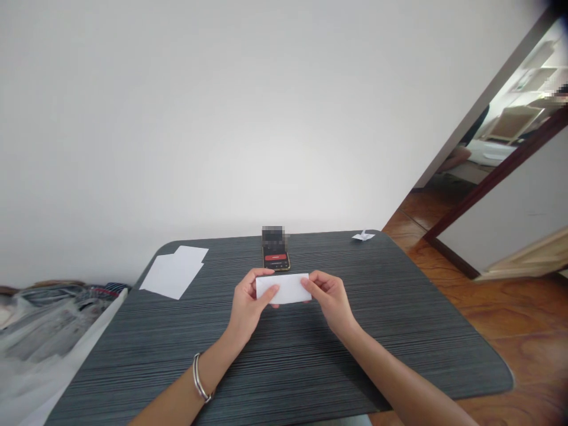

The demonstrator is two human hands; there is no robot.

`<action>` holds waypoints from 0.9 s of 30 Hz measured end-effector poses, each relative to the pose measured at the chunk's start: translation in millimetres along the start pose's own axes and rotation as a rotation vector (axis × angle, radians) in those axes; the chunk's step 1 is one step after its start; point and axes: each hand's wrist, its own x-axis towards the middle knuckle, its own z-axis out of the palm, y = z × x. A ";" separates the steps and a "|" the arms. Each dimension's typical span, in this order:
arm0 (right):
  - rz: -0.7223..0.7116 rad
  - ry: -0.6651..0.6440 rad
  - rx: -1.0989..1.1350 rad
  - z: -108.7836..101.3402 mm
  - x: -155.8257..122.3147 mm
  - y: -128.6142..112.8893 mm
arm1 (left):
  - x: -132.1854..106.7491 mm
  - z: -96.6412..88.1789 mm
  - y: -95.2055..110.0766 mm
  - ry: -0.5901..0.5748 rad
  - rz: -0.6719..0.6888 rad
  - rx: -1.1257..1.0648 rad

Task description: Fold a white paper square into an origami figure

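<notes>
A folded sheet of white paper (289, 289), shaped as a narrow rectangle, is held level above the table between both hands. My left hand (249, 299) grips its left end, thumb on the front face and fingers behind. At the right end, my right hand (329, 294) pinches it the same way, closed on the paper. Fingertips of both hands peek out below the lower edge. Just beyond the paper stands a phone (276, 257) with a red bar on its screen; its upper part is blurred out.
White paper sheets (173, 272) overlap at the table's back left. A small folded paper figure (363, 236) sits near the back right corner. The dark grained table (399, 319) meets a white wall. Plastic-covered fabric (57, 319) lies to the left, and a doorway opens at right.
</notes>
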 end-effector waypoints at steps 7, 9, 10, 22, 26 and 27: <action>-0.032 0.002 -0.061 -0.6 -0.7 -1.3 | 0.8 -0.7 3.0 0.034 0.025 0.007; -0.045 0.003 -0.091 -0.9 -0.5 -0.7 | 0.5 -0.6 3.8 0.040 0.030 -0.002; -0.051 0.002 -0.108 -1.2 -0.3 0.0 | 0.4 -0.7 4.1 0.044 0.029 -0.005; -0.117 0.005 -0.231 -4.7 1.6 10.2 | 3.1 -2.5 3.7 0.071 -0.038 -0.018; -0.103 0.012 -0.187 -2.2 0.1 11.5 | 2.3 -1.8 3.2 0.064 -0.035 -0.018; -0.104 0.013 -0.181 -1.5 -0.5 11.7 | 2.1 -1.7 2.9 0.062 -0.033 -0.017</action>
